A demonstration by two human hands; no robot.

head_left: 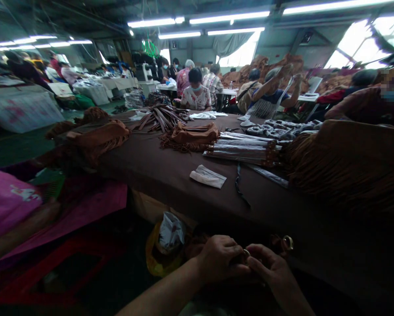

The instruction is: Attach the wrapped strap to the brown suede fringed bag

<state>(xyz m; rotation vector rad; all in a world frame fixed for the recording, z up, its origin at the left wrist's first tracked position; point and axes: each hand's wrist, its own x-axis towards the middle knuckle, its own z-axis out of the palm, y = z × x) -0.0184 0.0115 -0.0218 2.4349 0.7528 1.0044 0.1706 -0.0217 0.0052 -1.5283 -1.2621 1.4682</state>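
Note:
Low in front of me, at the table's near edge, my left hand (220, 259) and my right hand (271, 265) meet with their fingers curled together. A small gold-coloured metal ring (246, 253) shows between the fingertips, gripped from both sides. Dark brown material (197, 246) lies just behind my left hand. Past my right hand, a second gold-coloured ring (287, 242) sits on a brown strap-like piece (276, 242). The fingers and the deep shade hide what else I hold.
On the brown-covered table (170, 175) lie a white packet (208, 176), a black strip (238, 186), plastic-wrapped straps (243, 149) and a fringed brown bag (193, 134). Brown fringed material (355, 162) fills the right. A yellow container (154, 259) stands below. A co-worker's arm (22, 228) is at left.

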